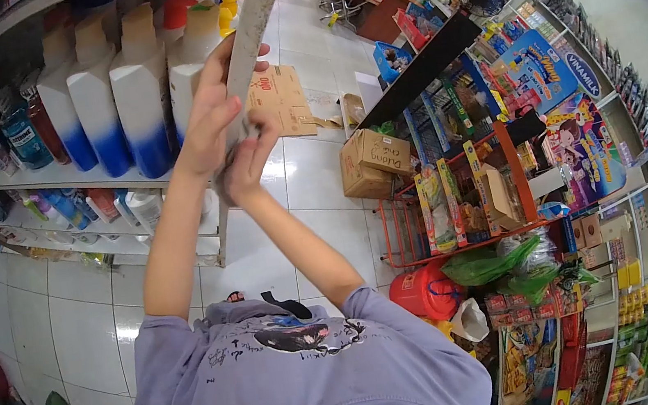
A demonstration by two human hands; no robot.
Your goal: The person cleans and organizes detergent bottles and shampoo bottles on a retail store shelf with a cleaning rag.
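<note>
My left hand point(206, 128) is at the front corner of a shelf, its fingers reaching round the pale metal shelf post point(243, 52). Just below it, my right hand point(250, 159) is closed and slightly blurred against the same post. A greyish cloth point(225, 185) shows partly between that hand and the post; most of it is hidden by the fingers. Right behind my left hand stand white and blue pump bottles point(140, 104) in a row on the shelf.
A blue mouthwash bottle point(22, 133) stands farther left, with smaller bottles on the lower shelf point(97, 238). Flattened cardboard point(281, 101) lies on the tiled floor. At right are cardboard boxes point(372, 161), a red rack point(406, 253), a red bucket point(426, 292) and packed goods shelves.
</note>
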